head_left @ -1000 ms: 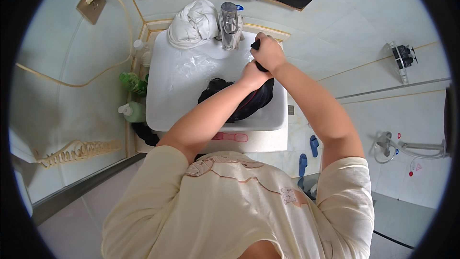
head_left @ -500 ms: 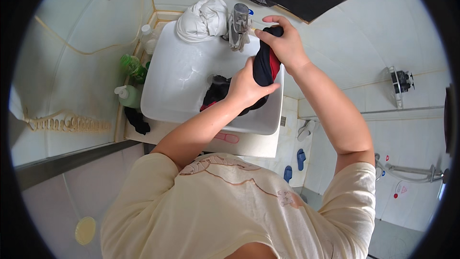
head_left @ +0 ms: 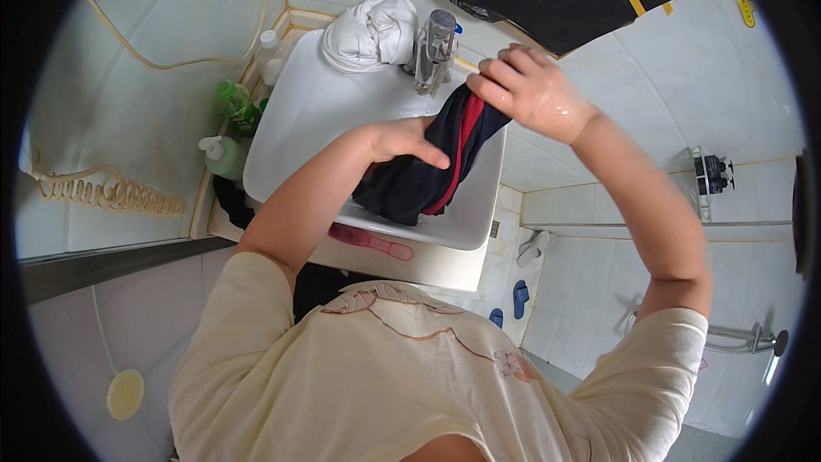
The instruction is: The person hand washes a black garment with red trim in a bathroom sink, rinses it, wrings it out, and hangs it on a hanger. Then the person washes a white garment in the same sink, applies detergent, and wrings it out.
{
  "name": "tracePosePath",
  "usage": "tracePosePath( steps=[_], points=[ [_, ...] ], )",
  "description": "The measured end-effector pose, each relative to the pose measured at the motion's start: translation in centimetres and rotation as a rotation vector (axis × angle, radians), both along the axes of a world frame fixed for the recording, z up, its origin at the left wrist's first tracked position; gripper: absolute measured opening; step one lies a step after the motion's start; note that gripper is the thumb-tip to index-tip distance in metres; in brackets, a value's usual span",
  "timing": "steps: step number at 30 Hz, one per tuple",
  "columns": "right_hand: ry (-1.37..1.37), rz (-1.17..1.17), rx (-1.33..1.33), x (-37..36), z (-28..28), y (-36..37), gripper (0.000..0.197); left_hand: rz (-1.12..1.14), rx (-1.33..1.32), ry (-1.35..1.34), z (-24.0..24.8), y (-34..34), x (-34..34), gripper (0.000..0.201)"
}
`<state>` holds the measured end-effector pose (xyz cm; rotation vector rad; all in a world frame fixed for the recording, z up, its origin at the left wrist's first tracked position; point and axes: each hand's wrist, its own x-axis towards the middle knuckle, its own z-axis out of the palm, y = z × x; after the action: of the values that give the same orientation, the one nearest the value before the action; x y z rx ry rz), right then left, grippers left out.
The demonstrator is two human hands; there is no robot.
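1. Above the white sink [head_left: 299, 111], upper centre of frame, both hands hold a dark navy garment with a red stripe [head_left: 428, 167] over the basin.
2. Right hand [head_left: 530, 90]: grip closed around the garment's top end, just right of the chrome tap [head_left: 434, 47]; skin looks wet.
3. Left hand [head_left: 402, 139]: fingers curled over the garment's middle, thumb across the cloth; grip closed.
4. Step in hand, as judged: wringing or squeezing the washed garment, its lower end hanging into the basin.
5. Next move likely calls for a firm counter-twist of the two grips, keeping the cloth over the basin so drips fall inside.
6. Against the frame 0.5 s ago: the garment is lifted higher and stretched longer between the hands; the right hand sits further from the tap.
7. Nearby: a white bundled cloth [head_left: 369, 32] behind the tap, green bottles [head_left: 235, 103] at the sink's left edge.
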<state>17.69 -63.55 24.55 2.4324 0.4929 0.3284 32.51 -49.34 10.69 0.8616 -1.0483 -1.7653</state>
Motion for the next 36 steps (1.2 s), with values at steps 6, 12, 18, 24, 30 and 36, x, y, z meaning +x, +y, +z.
tracePosePath(
  steps=[6, 12, 18, 24, 30, 36],
  points=[
    [0.13, -0.275, 0.0, 0.0, 2.5, -0.5, 0.031, 0.397, -0.307, -0.431, -0.8, 1.1, -3.2, 0.099],
    [0.53, -1.195, 0.885, -3.8, -0.1, 0.9, 0.034, 0.653, -0.497, -1.058, -1.6, -0.5, -2.6, 0.071],
    [0.287, -1.499, 2.53, -6.5, -6.8, 6.2, 0.024, 0.744, -0.65, -1.145, -3.1, -1.6, -1.6, 0.074],
    [0.065, -0.371, 3.612, -4.0, -11.2, 12.0, 0.023, 0.886, -0.724, -1.023, -4.2, -1.8, -0.9, 0.079],
    [0.037, 0.714, 3.833, -0.5, -13.0, 14.8, 0.021, 1.013, -0.501, -0.811, -5.9, -1.0, -2.0, 0.069],
    [-0.172, 0.553, 3.905, -0.7, -12.7, 14.9, 0.022, 0.964, -0.357, -0.424, -6.9, 0.0, -1.7, 0.077]
  ],
)
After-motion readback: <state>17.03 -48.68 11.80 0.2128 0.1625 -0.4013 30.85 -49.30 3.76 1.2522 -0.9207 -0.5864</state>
